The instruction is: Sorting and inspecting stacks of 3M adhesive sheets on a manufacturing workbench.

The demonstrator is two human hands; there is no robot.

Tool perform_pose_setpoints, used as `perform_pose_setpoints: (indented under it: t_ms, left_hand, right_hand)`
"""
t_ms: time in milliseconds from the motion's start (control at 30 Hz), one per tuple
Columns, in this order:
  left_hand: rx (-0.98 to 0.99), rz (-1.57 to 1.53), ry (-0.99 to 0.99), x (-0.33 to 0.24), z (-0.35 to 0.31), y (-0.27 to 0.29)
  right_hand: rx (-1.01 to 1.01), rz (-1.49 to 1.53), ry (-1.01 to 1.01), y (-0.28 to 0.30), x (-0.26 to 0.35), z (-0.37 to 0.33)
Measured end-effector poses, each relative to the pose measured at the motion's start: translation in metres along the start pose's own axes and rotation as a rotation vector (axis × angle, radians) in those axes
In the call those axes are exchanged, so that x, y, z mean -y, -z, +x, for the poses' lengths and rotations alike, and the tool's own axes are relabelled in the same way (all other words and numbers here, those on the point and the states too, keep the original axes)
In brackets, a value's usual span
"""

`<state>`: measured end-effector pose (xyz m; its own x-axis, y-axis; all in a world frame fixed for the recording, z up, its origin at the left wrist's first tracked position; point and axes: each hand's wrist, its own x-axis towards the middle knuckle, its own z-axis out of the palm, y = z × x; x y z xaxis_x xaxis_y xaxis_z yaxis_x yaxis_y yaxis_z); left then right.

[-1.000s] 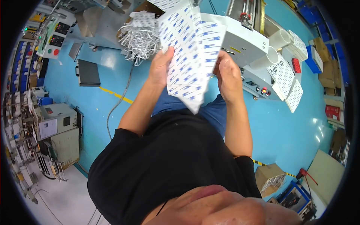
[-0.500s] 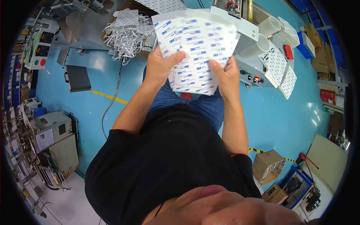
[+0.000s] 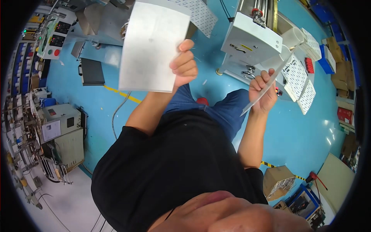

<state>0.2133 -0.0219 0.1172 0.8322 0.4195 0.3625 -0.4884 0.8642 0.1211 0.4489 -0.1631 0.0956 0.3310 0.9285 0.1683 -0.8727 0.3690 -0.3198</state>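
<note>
Upright in my left hand point(image 3: 184, 63) is a white sheet point(image 3: 150, 46), its plain pale side showing. The fingers curl over its right edge; whether it is one sheet or a thin stack, I cannot tell. Out to the right, my right hand point(image 3: 264, 91) grips a second white sheet point(image 3: 281, 65), seen almost edge-on and tilted. That sheet's faces barely show. The two hands are well apart, above my knees.
A grey-white machine point(image 3: 251, 33) with metal rollers stands ahead on the right. Beside it lie white sheets with blue print point(image 3: 308, 96). A black case point(image 3: 92, 72) sits on the blue floor at left, near a cable point(image 3: 116, 116). An open carton point(image 3: 276, 181) is at lower right.
The printed sheets held together in both hands are now parted. My left hand has turned its part to the plain side, further left; my right hand has moved right with the other.
</note>
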Motion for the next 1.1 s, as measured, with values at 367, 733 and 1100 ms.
perform_pose_setpoints:
  t_ms: [367,733,1100]
  left_hand:
    - [0.099,-0.138,0.079,0.029,0.017,-0.015]
    - [-0.485,0.684,-0.098,0.047,0.015,-0.016]
    - [-0.898,1.325,-0.123,0.055,0.017,-0.001]
  right_hand:
    - [0.029,0.008,-0.038,-0.001,-0.003,-0.001]
    - [-0.344,-1.152,0.038,-0.032,-0.015,0.003]
    - [-0.210,-1.038,0.028,-0.024,-0.009,-0.005]
